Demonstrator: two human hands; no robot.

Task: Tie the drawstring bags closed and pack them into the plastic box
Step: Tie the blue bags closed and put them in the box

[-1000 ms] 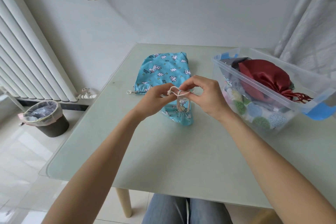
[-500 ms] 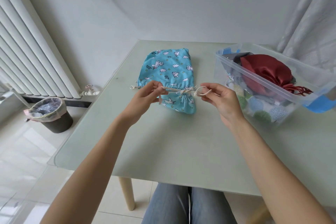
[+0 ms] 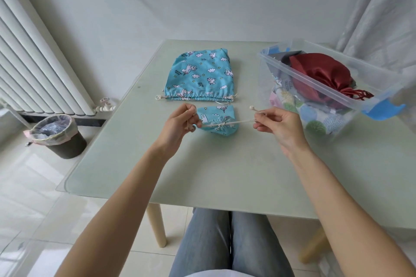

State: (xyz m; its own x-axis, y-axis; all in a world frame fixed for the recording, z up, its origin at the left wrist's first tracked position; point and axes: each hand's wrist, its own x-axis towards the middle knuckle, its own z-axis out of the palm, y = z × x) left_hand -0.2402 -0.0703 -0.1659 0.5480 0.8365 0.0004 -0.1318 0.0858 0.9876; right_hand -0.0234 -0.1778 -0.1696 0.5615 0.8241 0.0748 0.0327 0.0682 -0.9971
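A small blue drawstring bag [image 3: 217, 119] with a white animal print lies on the table between my hands, its mouth gathered around a knot in the cream cord [image 3: 238, 122]. My left hand [image 3: 180, 122] pinches the cord's left end. My right hand [image 3: 278, 122] pinches the right end, and the cord is stretched taut between them. A larger blue bag [image 3: 200, 76] of the same print lies flat just behind. The clear plastic box [image 3: 324, 83] stands at the right, holding a red satin bag [image 3: 319, 74] and several patterned bags.
The pale green glass table [image 3: 225, 168] has its near edge over my lap. A white radiator [image 3: 33, 63] lines the left wall, with a lined waste bin [image 3: 56, 135] on the floor below it. A curtain [image 3: 380, 7] hangs at the right.
My hands have moved apart, left to the left and right to the right, pulling the cord ends outward. The loose loop has closed into a tight knot on the small bag.
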